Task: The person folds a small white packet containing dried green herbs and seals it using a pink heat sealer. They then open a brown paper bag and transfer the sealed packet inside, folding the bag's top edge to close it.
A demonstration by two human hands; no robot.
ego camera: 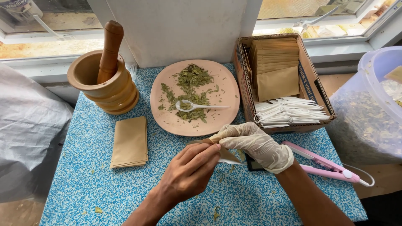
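Head view: in the lower centre of the frame both hands meet on one small brown paper sachet [224,154], held just above the blue speckled surface [83,180]. The bare left hand [190,171] pinches its near edge with closed fingertips; the gloved right hand [255,144] grips the upper edge, fingers curled narrow around it. The sachet looks thin, light and easily creased, so it probably handles best by the edges, where both hands have it.

One pink plate [167,119] sits above the hands, carrying dried green leaves [190,90] and one white spoon [197,106]. One wooden mortar [106,86] with one pestle [109,50] stands at upper left. One flat stack of brown sachets [130,142] lies left of the hands; I cannot count its sheets. One cardboard box [312,81] at upper right holds more sachets and white tagged strings. One pink heat sealer [322,163] lies at right.
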